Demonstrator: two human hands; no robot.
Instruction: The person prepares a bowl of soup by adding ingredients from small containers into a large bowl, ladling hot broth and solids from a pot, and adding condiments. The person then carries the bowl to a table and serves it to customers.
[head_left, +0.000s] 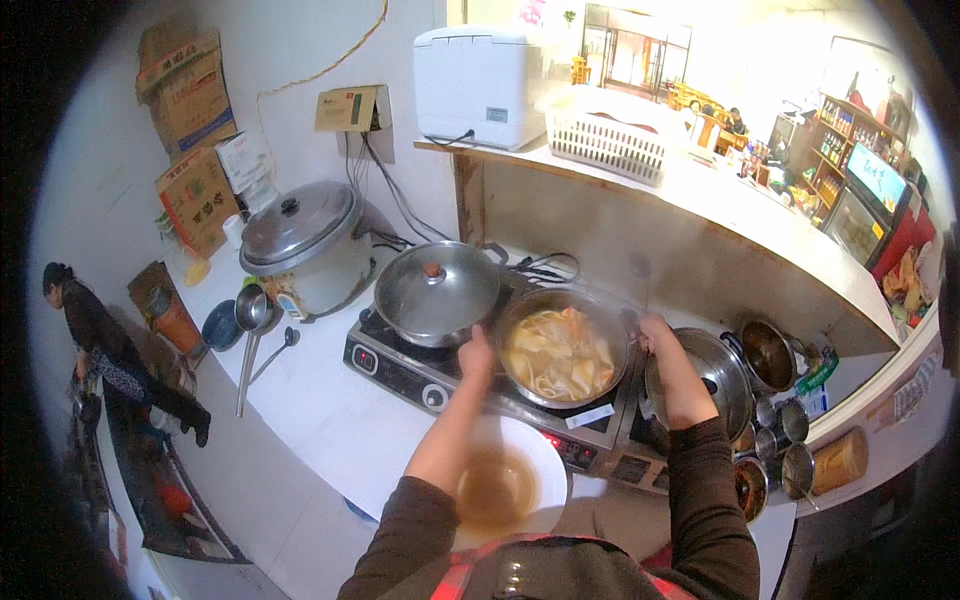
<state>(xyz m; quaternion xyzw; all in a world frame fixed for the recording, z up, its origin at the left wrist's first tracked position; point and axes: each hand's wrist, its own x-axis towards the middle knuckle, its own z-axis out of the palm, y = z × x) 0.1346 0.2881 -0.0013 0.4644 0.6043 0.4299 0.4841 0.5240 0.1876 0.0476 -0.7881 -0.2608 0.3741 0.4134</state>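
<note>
A steel pan (562, 352) holding broth, noodles and pale pieces of food sits on an induction cooker (427, 390). My left hand (478, 354) is at the pan's left rim, its fingers closed around what seems to be a side handle, mostly hidden. At the right rim my right hand (651, 332) grips the other side handle, which is blurred. To the left, a wide pan with a glass lid (431, 289) stands on the same row of cookers. A large white bowl (551, 465) of brown broth stands on the counter in front of me, partly behind my left forearm.
A big rice cooker (300, 247), a steel ladle (247, 345) and a small dark spoon (281, 349) are left. Several pots (765, 352) and steel containers (793, 420) crowd the right. A raised shelf (750, 240) runs behind the cookers. Another person (112, 345) stands far left.
</note>
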